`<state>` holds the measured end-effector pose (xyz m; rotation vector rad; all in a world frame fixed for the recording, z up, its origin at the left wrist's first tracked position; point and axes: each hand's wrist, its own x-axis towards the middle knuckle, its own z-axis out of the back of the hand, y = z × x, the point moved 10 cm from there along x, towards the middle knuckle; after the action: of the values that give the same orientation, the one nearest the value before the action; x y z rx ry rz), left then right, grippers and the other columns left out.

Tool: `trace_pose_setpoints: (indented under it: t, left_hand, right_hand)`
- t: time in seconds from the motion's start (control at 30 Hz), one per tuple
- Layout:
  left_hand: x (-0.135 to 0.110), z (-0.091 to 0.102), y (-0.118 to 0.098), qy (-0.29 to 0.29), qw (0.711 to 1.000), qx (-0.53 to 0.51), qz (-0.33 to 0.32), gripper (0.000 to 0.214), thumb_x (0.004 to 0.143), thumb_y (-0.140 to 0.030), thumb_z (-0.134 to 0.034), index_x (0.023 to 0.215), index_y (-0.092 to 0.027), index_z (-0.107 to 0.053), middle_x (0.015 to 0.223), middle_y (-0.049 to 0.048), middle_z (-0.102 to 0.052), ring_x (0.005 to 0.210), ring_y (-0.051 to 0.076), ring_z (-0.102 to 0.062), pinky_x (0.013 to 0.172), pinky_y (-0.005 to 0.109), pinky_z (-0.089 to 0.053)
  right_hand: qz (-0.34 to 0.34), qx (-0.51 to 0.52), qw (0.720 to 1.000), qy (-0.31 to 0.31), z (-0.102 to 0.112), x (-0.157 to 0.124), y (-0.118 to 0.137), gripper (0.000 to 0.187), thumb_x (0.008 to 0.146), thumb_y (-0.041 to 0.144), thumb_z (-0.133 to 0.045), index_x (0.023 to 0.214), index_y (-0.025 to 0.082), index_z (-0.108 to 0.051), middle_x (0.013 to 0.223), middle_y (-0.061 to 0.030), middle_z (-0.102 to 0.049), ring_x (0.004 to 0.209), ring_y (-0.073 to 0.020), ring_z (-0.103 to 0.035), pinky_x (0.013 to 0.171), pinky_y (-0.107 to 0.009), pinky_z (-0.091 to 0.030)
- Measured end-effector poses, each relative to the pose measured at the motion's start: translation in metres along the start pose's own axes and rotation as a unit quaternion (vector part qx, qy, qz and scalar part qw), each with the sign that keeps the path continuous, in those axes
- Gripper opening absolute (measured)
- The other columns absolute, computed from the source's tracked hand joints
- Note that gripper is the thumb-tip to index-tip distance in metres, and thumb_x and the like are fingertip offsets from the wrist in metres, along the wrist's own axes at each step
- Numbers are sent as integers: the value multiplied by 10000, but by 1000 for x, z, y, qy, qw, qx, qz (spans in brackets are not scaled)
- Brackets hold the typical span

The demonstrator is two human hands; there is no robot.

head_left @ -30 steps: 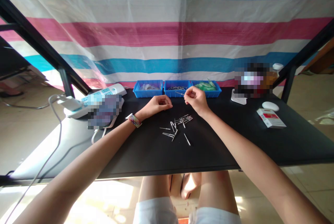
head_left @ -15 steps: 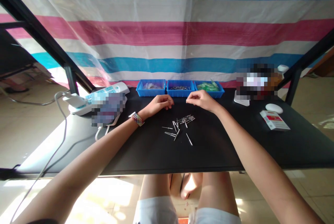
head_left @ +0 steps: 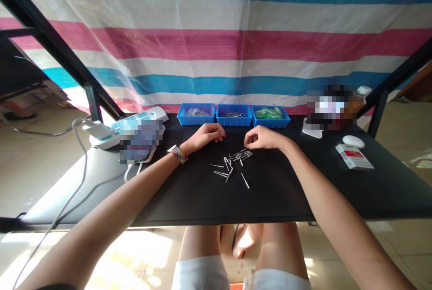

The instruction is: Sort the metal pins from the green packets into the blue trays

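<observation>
Head cam here: we're resting our left hand (head_left: 206,135) on the black table (head_left: 189,195), with the fingers curled into a loose fist. Our right hand (head_left: 263,138) is sitting right at the far edge of the metal pins (head_left: 234,161), fingertips bunched against the thumb. We can't tell if a pin's in there. The pins are lying scattered mid-table, just in front of both hands. Three blue bins (head_left: 234,122) are lining the back, and a white box (head_left: 354,156) is lying off right.
</observation>
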<state>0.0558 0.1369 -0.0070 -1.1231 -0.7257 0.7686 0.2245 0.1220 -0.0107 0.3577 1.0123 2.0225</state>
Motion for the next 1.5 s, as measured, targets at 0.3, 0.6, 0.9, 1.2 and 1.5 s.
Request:
trace_pose_setpoints:
  t: [0.3,0.6,0.9,1.2,1.5]
  left_hand:
    - [0,2,4,-3,1000,8,5,270,834,-399,-719,879,-133,-712,765,44,-690,688,143,-623,651,256,-498]
    - [1,2,1,-5,1000,21,2,350,903,-469,-665,890,-124,-722,756,49,-688,679,141,-617,651,253,-487]
    - [-1,-2,-1,24,999,47,-1,440,937,-535,-639,858,-124,-775,787,80,-726,708,156,-619,672,266,-486]
    - [0,-4,1,30,998,56,9,389,886,-514,-695,878,-136,-788,820,81,-745,719,160,-634,671,263,-494]
    - [-1,-1,-2,12,999,46,3,221,806,-362,-708,777,-143,-714,752,32,-688,686,143,-615,668,252,-487]
  right_hand:
    - [10,14,1000,1,-3,-2,5,74,700,226,-763,746,173,-788,660,-4,-714,577,-122,-558,543,-243,-371]
    - [46,201,970,-126,5,10,2,169,711,297,-765,771,178,-660,682,5,-673,573,-125,-593,521,-236,-438]
    - [73,281,933,-214,-3,16,10,325,659,400,-871,746,192,-637,642,33,-611,535,-112,-546,492,-246,-441]
    - [80,272,924,-256,1,13,7,311,720,451,-839,797,204,-667,643,26,-617,552,-127,-558,543,-268,-457]
    - [89,249,928,-263,2,13,9,297,724,432,-834,790,211,-647,697,19,-617,618,-139,-562,585,-276,-455]
